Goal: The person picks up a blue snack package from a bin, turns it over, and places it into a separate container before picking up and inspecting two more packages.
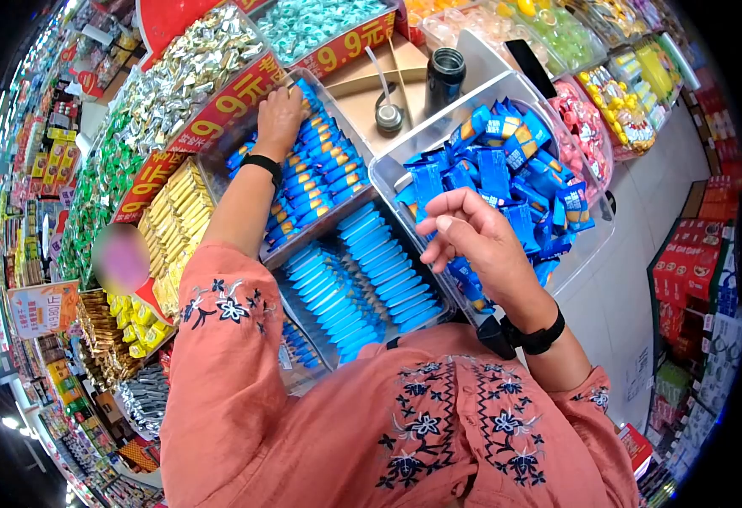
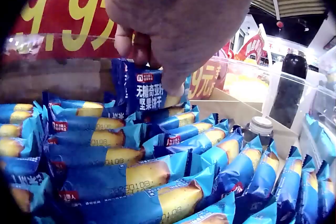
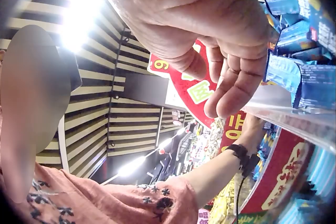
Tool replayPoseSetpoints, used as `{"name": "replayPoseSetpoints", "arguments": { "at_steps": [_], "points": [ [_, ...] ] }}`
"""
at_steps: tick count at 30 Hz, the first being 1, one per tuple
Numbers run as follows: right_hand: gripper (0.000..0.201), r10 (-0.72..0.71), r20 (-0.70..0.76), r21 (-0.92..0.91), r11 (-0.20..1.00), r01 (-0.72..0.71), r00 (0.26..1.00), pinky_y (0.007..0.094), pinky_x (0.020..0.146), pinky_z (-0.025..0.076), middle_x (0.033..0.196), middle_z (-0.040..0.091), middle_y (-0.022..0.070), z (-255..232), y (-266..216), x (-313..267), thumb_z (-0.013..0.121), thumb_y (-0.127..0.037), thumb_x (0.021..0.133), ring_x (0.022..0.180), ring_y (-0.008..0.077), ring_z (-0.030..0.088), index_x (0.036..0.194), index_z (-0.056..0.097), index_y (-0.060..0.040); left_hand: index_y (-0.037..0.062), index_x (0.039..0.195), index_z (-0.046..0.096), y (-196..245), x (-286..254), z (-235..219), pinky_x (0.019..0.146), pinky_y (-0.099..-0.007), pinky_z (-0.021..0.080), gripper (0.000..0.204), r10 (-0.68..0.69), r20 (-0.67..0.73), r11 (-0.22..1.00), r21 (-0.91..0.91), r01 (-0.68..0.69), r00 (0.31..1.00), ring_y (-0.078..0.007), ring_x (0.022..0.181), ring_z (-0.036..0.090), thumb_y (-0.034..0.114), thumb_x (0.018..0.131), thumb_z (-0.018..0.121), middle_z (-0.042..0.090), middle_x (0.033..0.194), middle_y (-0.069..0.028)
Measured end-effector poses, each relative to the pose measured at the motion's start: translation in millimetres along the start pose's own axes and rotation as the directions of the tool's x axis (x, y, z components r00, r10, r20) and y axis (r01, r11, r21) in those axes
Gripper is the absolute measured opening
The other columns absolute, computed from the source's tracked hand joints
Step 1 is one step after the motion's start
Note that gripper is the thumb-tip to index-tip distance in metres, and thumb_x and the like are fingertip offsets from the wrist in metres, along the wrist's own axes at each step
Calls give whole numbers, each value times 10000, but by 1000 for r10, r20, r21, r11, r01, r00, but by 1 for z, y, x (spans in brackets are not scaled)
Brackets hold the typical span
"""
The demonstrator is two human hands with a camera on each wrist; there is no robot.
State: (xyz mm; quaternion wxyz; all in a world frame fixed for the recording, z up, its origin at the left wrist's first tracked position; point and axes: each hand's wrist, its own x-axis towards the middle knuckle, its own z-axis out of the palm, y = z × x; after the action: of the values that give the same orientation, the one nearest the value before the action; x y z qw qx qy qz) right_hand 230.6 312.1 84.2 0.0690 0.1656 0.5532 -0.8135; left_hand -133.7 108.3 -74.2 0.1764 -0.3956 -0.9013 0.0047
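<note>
Head view's got us with light-blue packets (image 1: 328, 296) nearest, then our right hand (image 1: 481, 245), fingers loosely curled, thumb apart, over a clear tub (image 1: 587, 254), and our left hand's (image 1: 279, 123) fingers clamped on a blue packet (image 2: 149, 92) at the bin's (image 1: 324, 227) far end.

One blue biscuit packet (image 2: 149, 91) is standing nearly upright near the far edge of the clear bin (image 1: 318, 225). Its closed wrapper is showing white Chinese characters and a small red-and-white logo, and it is looking slightly creased. Its upper part is staying partly out of view.
</note>
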Motion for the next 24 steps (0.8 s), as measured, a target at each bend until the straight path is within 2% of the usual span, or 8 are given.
{"name": "replayPoseSetpoints", "arguments": {
  "at_steps": [7,10,13,16,19,22,24],
  "points": [
    [235,4,21,-18,1000,-4,1000,289,671,565,1052,662,129,-1,2,-2,519,-154,1022,800,168,680,1192,531,8,115,1017,575,1,2,-2,738,-459,499,260,59,-20,997,-54,-60,998,-301,952,606,234,823,701,598,949,-90],
    [230,23,22,-22,999,-23,999,287,667,564,1049,665,124,1,0,-6,525,-159,1023,794,161,681,1187,539,2,113,1014,571,-2,5,7,729,-452,500,252,63,-55,998,6,-63,997,-299,944,611,239,831,689,599,953,-90],
    [223,12,28,-33,999,-11,1000,277,665,562,1047,668,122,0,2,-10,529,-164,1024,788,155,681,1179,547,-5,101,1050,540,0,3,8,783,-480,499,278,28,-15,999,-31,-29,999,-338,981,599,191,842,700,583,1006,-118],
    [223,6,33,-54,999,-5,999,270,665,559,1048,669,115,-4,1,-16,531,-168,1024,787,156,681,1179,551,-8,97,1062,542,1,4,-7,807,-480,505,310,21,78,999,-47,-17,997,-341,1015,602,202,832,721,591,1027,-118],
    [226,-9,22,-90,996,11,1000,266,661,556,1049,670,109,-5,-4,-23,533,-168,1022,784,157,681,1179,553,-7,89,1099,546,-8,1,-24,834,-477,509,363,33,73,998,-56,-29,997,-345,1047,601,216,821,741,599,1057,-118],
    [234,1,15,-83,997,0,1000,269,668,556,1050,671,107,-7,-4,-30,533,-176,1019,792,159,681,1182,555,-9,90,1133,575,-17,0,-39,850,-471,524,388,-56,96,995,-82,64,994,-346,1066,615,232,821,757,619,1105,-139],
    [226,4,19,-72,997,-3,1000,270,668,556,1047,670,108,-7,-1,-33,543,-179,1011,788,157,680,1169,557,-17,85,1135,572,-21,-4,-48,859,-476,522,388,-62,155,991,-104,78,986,-356,1061,618,241,829,752,619,1106,-139]
  ]
}}
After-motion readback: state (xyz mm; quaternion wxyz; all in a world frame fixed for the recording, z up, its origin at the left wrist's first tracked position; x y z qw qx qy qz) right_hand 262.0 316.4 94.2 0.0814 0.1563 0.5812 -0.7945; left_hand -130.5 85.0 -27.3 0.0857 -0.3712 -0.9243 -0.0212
